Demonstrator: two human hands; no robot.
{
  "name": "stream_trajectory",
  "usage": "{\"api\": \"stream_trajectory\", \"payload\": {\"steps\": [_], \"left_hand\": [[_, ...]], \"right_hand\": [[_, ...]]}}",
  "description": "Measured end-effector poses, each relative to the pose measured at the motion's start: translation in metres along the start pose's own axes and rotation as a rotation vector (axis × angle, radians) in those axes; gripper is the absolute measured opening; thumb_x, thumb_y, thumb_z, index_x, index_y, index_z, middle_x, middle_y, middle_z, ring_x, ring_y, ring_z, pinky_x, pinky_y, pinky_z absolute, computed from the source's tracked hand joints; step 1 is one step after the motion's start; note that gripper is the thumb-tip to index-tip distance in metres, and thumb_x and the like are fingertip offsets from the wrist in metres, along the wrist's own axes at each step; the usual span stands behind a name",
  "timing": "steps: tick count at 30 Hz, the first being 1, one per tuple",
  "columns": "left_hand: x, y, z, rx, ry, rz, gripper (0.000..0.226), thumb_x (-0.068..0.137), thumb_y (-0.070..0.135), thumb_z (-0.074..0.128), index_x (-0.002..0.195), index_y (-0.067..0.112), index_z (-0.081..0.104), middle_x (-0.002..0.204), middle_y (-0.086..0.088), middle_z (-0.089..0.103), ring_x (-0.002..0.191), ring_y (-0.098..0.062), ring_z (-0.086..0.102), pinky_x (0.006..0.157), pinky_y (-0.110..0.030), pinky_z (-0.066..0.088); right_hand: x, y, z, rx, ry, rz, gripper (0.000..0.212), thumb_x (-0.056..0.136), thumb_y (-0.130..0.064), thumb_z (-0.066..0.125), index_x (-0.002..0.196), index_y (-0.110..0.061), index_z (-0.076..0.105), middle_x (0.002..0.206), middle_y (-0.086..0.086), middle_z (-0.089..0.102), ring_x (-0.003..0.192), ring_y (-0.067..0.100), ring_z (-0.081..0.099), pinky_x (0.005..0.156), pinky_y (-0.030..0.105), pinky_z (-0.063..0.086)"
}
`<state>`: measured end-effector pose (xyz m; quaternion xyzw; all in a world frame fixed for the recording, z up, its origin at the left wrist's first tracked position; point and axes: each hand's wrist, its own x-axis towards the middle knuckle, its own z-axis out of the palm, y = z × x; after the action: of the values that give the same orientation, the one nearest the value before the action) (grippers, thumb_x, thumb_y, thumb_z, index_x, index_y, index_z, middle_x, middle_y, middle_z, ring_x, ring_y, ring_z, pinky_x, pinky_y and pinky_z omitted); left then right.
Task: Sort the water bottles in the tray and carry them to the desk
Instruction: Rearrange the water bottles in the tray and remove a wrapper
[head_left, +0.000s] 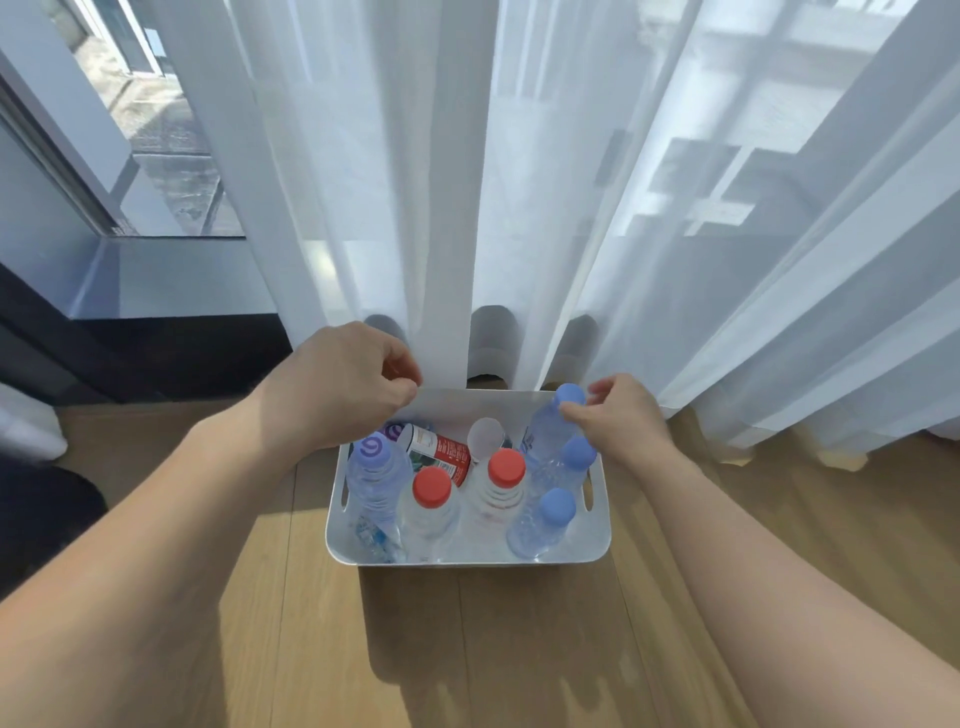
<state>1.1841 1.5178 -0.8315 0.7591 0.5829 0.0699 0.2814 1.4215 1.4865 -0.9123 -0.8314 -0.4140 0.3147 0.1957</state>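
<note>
Sorting nearly done: right hand (621, 415) pinches the far blue bottle (553, 423) upright; left hand (340, 384) loosely curled, empty; tray (467, 556) not yet carried.

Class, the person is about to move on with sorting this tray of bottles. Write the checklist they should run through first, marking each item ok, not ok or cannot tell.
1. White plastic tray flat on the wooden floor: ok.
2. Right hand on the far blue-capped clear bottle: ok, fingers at its neck.
3. Left hand empty: cannot tell, fingers curled.
4. Red-capped bottles grouped together: ok.
5. All bottles upright: not ok, the red-labelled bottle lies tilted.
6. Sheer white curtain clear of the tray: not ok, it hangs at the far rim.
</note>
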Motion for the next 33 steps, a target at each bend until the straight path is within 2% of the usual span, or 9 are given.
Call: {"api": "stream_trajectory", "payload": {"steps": [4, 8, 14, 17, 21, 24, 28, 31, 33], "left_hand": [[-0.003, 0.003, -0.001, -0.009, 0.029, 0.009, 0.019, 0.087, 0.022, 0.056, 0.095, 0.017, 0.072, 0.070, 0.013, 0.061, 0.079, -0.013, 0.062, 0.074, -0.022, 0.043], [-0.009, 0.004, -0.001, 0.004, 0.027, 0.026, 0.020, 0.089, 0.024, 0.053, 0.096, 0.017, 0.071, 0.070, 0.012, 0.061, 0.072, -0.008, 0.060, 0.064, -0.017, 0.043], [-0.014, -0.001, -0.005, 0.027, 0.069, 0.009, 0.020, 0.089, 0.025, 0.054, 0.097, 0.020, 0.071, 0.079, 0.009, 0.066, 0.080, -0.009, 0.062, 0.067, -0.017, 0.041], [-0.014, -0.001, -0.006, 0.029, 0.065, 0.022, 0.020, 0.089, 0.026, 0.053, 0.097, 0.021, 0.071, 0.074, 0.011, 0.062, 0.077, -0.009, 0.061, 0.064, -0.017, 0.041], [-0.005, 0.007, -0.001, -0.015, 0.093, 0.027, 0.021, 0.089, 0.025, 0.052, 0.099, 0.021, 0.070, 0.088, 0.007, 0.067, 0.085, -0.012, 0.062, 0.071, -0.019, 0.045], [0.008, 0.024, 0.009, -0.205, 0.098, 0.014, 0.021, 0.091, 0.024, 0.050, 0.100, 0.024, 0.068, 0.091, 0.009, 0.065, 0.095, -0.015, 0.060, 0.082, -0.026, 0.049], [0.015, 0.054, 0.015, -0.722, 0.002, -0.066, 0.023, 0.094, 0.027, 0.048, 0.105, 0.024, 0.068, 0.098, 0.012, 0.067, 0.087, -0.004, 0.061, 0.077, -0.019, 0.051], [0.008, 0.066, 0.012, -0.902, -0.206, -0.103, 0.027, 0.095, 0.028, 0.047, 0.109, 0.019, 0.068, 0.108, 0.004, 0.071, 0.098, -0.007, 0.065, 0.082, -0.024, 0.055], [-0.001, 0.070, 0.005, -0.949, -0.349, -0.104, 0.028, 0.094, 0.030, 0.046, 0.097, 0.018, 0.072, 0.095, 0.002, 0.076, 0.086, -0.008, 0.070, 0.071, -0.023, 0.058]], "right_hand": [[0.006, 0.000, 0.005, 0.065, 0.010, 0.012, 0.061, 0.080, -0.020, 0.066, 0.135, -0.012, 0.041, 0.134, 0.007, 0.052, 0.117, 0.026, 0.053, 0.093, 0.037, 0.044], [0.007, 0.009, 0.023, 0.020, 0.036, -0.042, 0.050, 0.079, -0.016, 0.066, 0.127, -0.015, 0.051, 0.129, 0.007, 0.059, 0.114, 0.026, 0.054, 0.090, 0.034, 0.043], [0.021, 0.018, 0.035, 0.006, 0.098, -0.023, 0.034, 0.082, -0.024, 0.066, 0.113, -0.011, 0.059, 0.113, 0.010, 0.065, 0.097, 0.027, 0.057, 0.080, 0.035, 0.045], [0.017, 0.019, 0.025, 0.157, 0.197, -0.062, 0.031, 0.082, -0.022, 0.067, 0.110, -0.010, 0.061, 0.105, 0.008, 0.065, 0.092, 0.023, 0.056, 0.075, 0.028, 0.038], [0.012, -0.013, -0.026, 0.545, 0.338, -0.242, 0.024, 0.087, -0.028, 0.063, 0.108, -0.016, 0.061, 0.106, 0.002, 0.064, 0.097, 0.017, 0.059, 0.089, 0.032, 0.046], [-0.011, -0.049, -0.065, 0.917, 0.267, -0.349, 0.004, 0.093, -0.030, 0.053, 0.093, -0.027, 0.055, 0.096, -0.008, 0.061, 0.089, 0.008, 0.059, 0.088, 0.039, 0.051], [-0.037, -0.074, -0.090, 1.404, 0.017, -0.320, 0.029, 0.097, -0.040, 0.038, 0.091, -0.018, 0.057, 0.083, -0.002, 0.058, 0.083, 0.018, 0.061, 0.077, 0.040, 0.055], [-0.051, -0.079, -0.084, 1.501, -0.170, -0.253, 0.040, 0.096, -0.044, 0.034, 0.097, -0.013, 0.059, 0.071, 0.000, 0.060, 0.064, 0.019, 0.063, 0.066, 0.033, 0.053], [-0.057, -0.083, -0.080, 1.515, -0.252, -0.256, 0.041, 0.096, -0.044, 0.032, 0.097, -0.012, 0.058, 0.069, 0.001, 0.058, 0.057, 0.017, 0.061, 0.063, 0.029, 0.053]]}}
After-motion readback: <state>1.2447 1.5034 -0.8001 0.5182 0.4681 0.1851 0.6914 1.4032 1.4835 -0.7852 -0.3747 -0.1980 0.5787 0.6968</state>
